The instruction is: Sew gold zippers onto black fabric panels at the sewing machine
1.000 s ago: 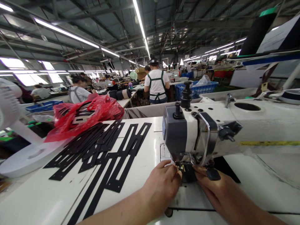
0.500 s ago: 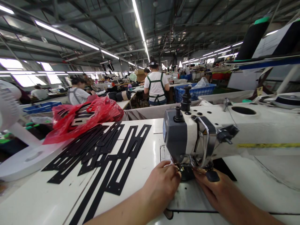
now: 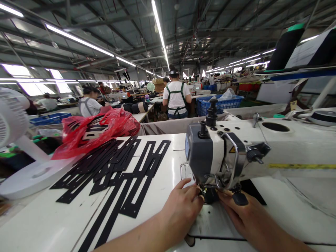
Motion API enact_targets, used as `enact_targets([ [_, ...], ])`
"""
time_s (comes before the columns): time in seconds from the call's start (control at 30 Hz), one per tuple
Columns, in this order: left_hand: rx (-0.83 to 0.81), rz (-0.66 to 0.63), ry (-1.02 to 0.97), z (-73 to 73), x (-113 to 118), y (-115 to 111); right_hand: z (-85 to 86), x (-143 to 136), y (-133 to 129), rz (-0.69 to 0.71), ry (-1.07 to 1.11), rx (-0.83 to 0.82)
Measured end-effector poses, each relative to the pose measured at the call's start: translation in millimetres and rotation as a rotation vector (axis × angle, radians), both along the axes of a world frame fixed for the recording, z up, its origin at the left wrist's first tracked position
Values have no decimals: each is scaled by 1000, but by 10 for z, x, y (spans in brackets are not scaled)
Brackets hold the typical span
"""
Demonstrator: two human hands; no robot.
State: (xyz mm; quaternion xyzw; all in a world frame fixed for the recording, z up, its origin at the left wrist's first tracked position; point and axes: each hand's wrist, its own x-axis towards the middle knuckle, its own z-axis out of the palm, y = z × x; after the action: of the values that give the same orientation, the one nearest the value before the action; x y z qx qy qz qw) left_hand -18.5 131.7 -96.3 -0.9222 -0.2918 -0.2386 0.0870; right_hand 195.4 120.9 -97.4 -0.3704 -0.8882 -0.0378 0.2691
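Note:
A white and grey sewing machine (image 3: 201, 150) stands in front of me, its head above the bed. A small black piece of material (image 3: 210, 196) lies under the presser foot area. My left hand (image 3: 181, 206) is closed at its left edge, fingertips bent close to the needle. My right hand (image 3: 246, 213) is on the other side, thumb and fingers pressed together at the piece and partly hidden behind a dark lever (image 3: 240, 198). More black material (image 3: 254, 191) shows beyond that hand. Left of the machine, flat black strips with cut-out slots (image 3: 139, 187) lie overlapping on the white table (image 3: 65, 229).
A red plastic bag (image 3: 119, 122) with more pieces sits at the table's back left, near a white fan (image 3: 28, 178). Thread cones (image 3: 286, 47) stand at upper right. A blue basket (image 3: 223, 104) and a co-worker in an apron (image 3: 175, 96) are beyond the table.
The whole view has shifted slightly, so things appear a little farther right. Both hands stay beside the needle in nearly the same pose.

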Motion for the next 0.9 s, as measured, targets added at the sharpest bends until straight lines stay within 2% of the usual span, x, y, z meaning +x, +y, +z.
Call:
enact_targets([
  [0.53,61,26,-10,-31,14,34,-19,-42,54,14,47,11],
  [0.67,88,16,-22,-64,30,49,-30,98,121,-42,20,-20],
  [0.73,78,19,-9,-95,37,67,-30,269,153,-123,-19,71],
  [0.8,42,18,-3,-123,28,94,-54,468,112,-196,-71,236],
  [0.9,-63,10,-19,-92,-41,116,-194,663,-154,-194,-136,357],
])
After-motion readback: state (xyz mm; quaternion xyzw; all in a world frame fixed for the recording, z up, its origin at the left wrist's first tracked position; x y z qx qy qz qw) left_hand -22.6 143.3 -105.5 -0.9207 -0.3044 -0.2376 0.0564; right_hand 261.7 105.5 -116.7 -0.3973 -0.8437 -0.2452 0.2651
